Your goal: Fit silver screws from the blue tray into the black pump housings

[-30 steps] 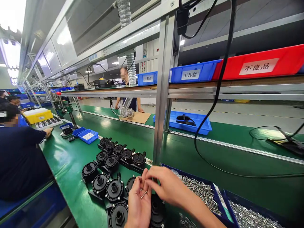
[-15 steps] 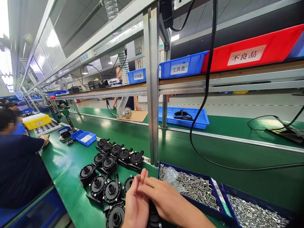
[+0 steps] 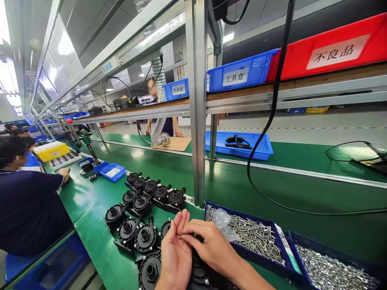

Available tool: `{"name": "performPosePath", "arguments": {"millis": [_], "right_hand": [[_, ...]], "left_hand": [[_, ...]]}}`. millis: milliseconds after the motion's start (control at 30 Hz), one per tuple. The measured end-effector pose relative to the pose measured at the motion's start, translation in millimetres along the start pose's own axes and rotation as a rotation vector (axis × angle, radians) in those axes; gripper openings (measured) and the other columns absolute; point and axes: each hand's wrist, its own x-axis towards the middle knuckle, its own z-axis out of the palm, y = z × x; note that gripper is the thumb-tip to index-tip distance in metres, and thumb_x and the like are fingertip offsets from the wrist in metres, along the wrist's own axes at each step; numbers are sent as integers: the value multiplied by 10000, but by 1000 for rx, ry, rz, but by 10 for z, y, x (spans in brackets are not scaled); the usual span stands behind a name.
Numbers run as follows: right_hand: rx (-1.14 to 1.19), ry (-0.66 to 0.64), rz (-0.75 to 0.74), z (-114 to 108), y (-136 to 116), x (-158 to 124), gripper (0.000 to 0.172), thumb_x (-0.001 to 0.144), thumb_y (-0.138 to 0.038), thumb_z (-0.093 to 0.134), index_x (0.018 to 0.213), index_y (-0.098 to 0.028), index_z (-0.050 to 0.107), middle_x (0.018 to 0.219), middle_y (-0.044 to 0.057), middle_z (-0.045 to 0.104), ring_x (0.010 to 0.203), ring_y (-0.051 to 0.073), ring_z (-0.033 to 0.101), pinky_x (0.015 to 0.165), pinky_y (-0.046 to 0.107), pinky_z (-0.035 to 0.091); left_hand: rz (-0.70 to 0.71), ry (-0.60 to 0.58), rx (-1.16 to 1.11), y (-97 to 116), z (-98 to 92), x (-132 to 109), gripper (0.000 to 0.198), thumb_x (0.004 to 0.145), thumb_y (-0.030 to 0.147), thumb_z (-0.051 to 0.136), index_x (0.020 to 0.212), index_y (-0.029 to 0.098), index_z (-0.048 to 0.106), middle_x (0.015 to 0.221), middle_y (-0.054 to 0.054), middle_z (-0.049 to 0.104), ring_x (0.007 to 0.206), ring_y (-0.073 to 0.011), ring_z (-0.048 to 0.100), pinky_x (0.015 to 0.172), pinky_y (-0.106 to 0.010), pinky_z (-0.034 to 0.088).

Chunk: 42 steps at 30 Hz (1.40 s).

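Note:
My left hand (image 3: 175,251) is raised palm-up at the bottom centre, its fingers curled loosely around a small metal screw (image 3: 180,236). My right hand (image 3: 208,246) reaches across from the right and pinches that same screw at the left fingertips. Both hands hover over a black round pump housing (image 3: 199,274), mostly hidden beneath them. More black pump housings (image 3: 142,237) lie on the green belt (image 3: 90,209) just left of my hands. A dark blue tray of long screws (image 3: 250,235) sits directly to the right.
A second tray of small silver parts (image 3: 326,272) is at the bottom right. An aluminium post (image 3: 196,104) rises behind the trays, with a black cable (image 3: 266,133) hanging. Blue and red bins (image 3: 332,48) stand on the shelf. A person in dark blue (image 3: 27,209) sits left.
My hands stayed together over the housing; the right fingers shifted from covering the left palm to pinching the screw at the left fingertips. The view moved slightly.

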Motion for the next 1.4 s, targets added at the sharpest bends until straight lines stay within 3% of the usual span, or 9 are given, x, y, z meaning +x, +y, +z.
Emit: {"name": "performPosePath", "arguments": {"millis": [167,300,400,567,667,867,1133,1300,1400], "right_hand": [[-134,-12,-49,53,80,-17,179,967,-108,641,943,-242,758,959,9,743,890,218,672,808,304,484],[-465,-26,-166,151,106,-97,176,998,-134,566,899,-196,698,920,53,712,840,245,624,716,341,417],[-544,1,-152,253,92,-146,176,963,-127,525,872,-190,662,874,56,693,777,238,603,665,349,369],[-272,93,119,357,65,-114,182,899,-153,552,748,-203,641,735,5,674,646,187,590,602,304,353],[3,74,201,359,99,-72,177,927,-217,566,813,-211,701,756,-7,704,670,186,617,607,278,397],[369,84,261,386,277,-55,138,850,-227,618,946,-172,701,804,17,699,699,197,638,642,288,488],[636,113,213,305,324,-11,483,909,-517,741,1226,-159,674,832,36,700,674,190,641,710,336,537],[371,190,197,116,321,106,459,935,-586,670,1121,-178,768,1026,111,754,871,278,691,779,371,569],[-63,168,92,49,302,446,339,1037,-433,526,1142,-212,761,1114,87,754,1011,265,698,887,352,559]], "left_hand": [[-5,4,30,3,15,-31,380,1088,203,407,1120,42,749,1376,-213,656,1294,-267,629,1075,-336,548],[23,-7,67,8,23,-54,389,1093,236,412,1130,74,763,1384,-177,660,1316,-243,612,1189,-362,426],[70,-24,145,-11,3,-57,386,1092,240,418,1130,94,773,1374,-160,672,1324,-229,605,1234,-354,351],[180,-36,284,-37,-34,-63,338,1070,206,461,1131,100,776,1353,-151,688,1350,-233,582,1260,-371,305],[192,-39,247,-11,-18,-62,351,1077,224,447,1142,108,771,1386,-147,667,1373,-232,559,1260,-377,304],[113,14,168,68,-49,5,322,1069,223,467,1138,109,759,1395,-170,655,1328,-264,602,1161,-448,461],[132,-109,24,78,-308,198,414,1086,235,378,1142,135,775,1415,-173,638,1327,-275,602,1010,-397,588],[77,-123,-40,-29,-505,422,417,1069,282,421,1115,86,787,1369,-213,661,1313,-290,613,1068,-371,544],[6,-88,-71,-75,-614,585,421,1039,349,474,1085,78,793,1294,-227,702,1338,-312,588,1108,-385,508]]}}
